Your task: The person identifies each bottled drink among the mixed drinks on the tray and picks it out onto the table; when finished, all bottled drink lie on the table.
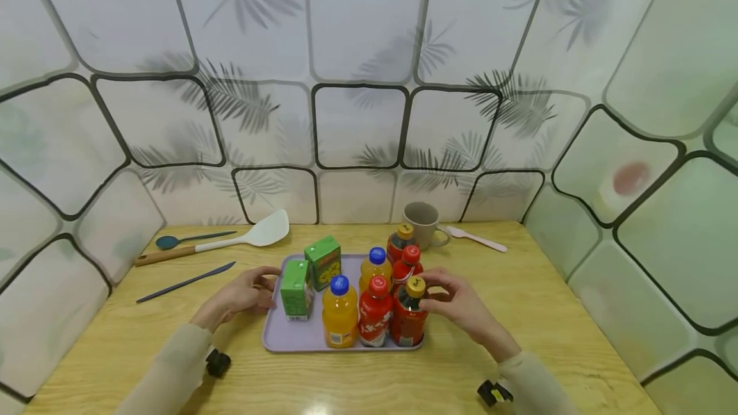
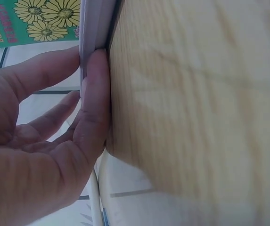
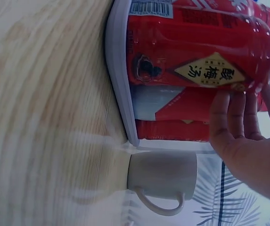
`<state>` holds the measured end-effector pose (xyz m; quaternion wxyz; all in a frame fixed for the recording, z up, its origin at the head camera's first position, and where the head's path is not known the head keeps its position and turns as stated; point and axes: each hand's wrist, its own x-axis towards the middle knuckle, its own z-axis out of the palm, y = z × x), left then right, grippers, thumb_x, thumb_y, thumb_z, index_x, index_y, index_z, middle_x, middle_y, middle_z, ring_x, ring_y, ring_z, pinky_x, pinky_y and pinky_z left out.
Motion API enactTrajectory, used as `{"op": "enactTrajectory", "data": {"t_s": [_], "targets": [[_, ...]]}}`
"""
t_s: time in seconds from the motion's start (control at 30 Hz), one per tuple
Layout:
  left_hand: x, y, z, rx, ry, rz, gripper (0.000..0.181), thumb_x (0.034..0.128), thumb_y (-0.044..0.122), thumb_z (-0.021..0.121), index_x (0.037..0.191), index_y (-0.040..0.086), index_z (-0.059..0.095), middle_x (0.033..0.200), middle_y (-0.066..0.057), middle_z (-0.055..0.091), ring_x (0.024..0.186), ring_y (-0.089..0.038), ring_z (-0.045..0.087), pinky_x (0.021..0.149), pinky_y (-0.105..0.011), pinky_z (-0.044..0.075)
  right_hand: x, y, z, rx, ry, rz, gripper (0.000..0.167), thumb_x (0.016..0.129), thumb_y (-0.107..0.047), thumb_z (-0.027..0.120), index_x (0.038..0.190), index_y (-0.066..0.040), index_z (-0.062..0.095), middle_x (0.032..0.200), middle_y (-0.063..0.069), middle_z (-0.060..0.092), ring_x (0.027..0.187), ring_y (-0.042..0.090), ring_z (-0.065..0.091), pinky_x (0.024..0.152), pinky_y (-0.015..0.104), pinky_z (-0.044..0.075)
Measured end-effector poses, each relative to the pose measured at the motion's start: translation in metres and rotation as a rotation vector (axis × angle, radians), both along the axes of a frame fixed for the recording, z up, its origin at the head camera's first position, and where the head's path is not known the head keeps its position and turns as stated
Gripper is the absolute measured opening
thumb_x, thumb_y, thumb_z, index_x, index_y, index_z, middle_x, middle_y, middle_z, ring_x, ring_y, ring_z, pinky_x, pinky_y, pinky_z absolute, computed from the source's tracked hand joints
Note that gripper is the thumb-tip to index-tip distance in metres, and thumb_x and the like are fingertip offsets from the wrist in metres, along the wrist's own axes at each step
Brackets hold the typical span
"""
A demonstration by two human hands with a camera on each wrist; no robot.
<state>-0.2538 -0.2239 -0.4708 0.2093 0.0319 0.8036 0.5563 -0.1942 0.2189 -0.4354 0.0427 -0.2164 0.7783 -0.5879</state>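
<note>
A lilac tray (image 1: 291,335) lies on the wooden table in the head view, carrying several bottles and two green juice cartons (image 1: 296,291). At its left edge my left hand (image 1: 246,292) pinches the tray rim, as the left wrist view shows up close. My right hand (image 1: 461,306) holds the upper part of a dark-red drink bottle with a yellow cap (image 1: 410,320), at the tray's front right corner. A red bottle (image 1: 375,316) and an orange juice bottle (image 1: 340,312) stand to its left. Behind them are another orange bottle (image 1: 376,268), a red one and a second yellow-capped bottle (image 1: 401,242).
A grey mug (image 1: 421,219) stands just behind the tray's far right corner. Right of it lies a pink utensil (image 1: 478,239). At the left lie a white spatula (image 1: 268,230) with a wooden handle, a dark blue spoon (image 1: 168,242) and a dark blue knife (image 1: 187,282). Patterned curtains enclose the table.
</note>
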Motion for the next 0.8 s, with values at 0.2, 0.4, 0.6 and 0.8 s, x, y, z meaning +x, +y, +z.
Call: {"op": "enactTrajectory", "data": {"t_s": [0.2,0.4,0.6,0.8], "targets": [[0.001,-0.001,0.001,-0.015,0.003,0.002,0.069,0.0787,-0.008,0.068,0.141,0.002,0.042,0.107,-0.017,0.048,0.086,-0.022,0.054,0.067,-0.032,0.057,0.002,-0.005,-0.006,0.063,0.095,-0.004,0.053,0.078,-0.01,0.08,0.127,-0.012,0.061,0.125,0.009,0.051,0.112,0.008,0.052,0.091,0.028,0.051],[0.001,0.003,0.003,-0.027,-0.005,0.026,0.067,0.079,-0.011,0.066,0.141,0.002,0.043,0.107,-0.017,0.048,0.088,-0.024,0.054,0.069,-0.035,0.06,0.004,-0.008,-0.009,0.103,0.112,-0.031,0.061,0.074,-0.014,0.085,0.129,-0.015,0.06,0.123,0.007,0.048,0.115,0.01,0.047,0.093,0.03,0.05],[0.003,0.003,0.005,-0.063,0.013,0.019,0.066,0.077,-0.011,0.066,0.139,-0.002,0.045,0.108,-0.019,0.048,0.087,-0.024,0.054,0.068,-0.035,0.06,0.006,-0.012,-0.014,0.134,0.09,-0.048,0.063,0.072,-0.018,0.086,0.129,-0.014,0.06,0.118,0.008,0.044,0.115,0.016,0.045,0.094,0.041,0.048],[0.001,0.004,0.003,-0.071,0.01,0.029,0.065,0.076,-0.011,0.066,0.138,-0.003,0.047,0.108,-0.018,0.049,0.086,-0.023,0.056,0.068,-0.034,0.06,0.006,-0.013,-0.014,0.105,0.07,-0.057,0.06,0.073,-0.016,0.085,0.128,-0.011,0.062,0.118,0.01,0.044,0.117,0.018,0.045,0.094,0.044,0.047]]}}
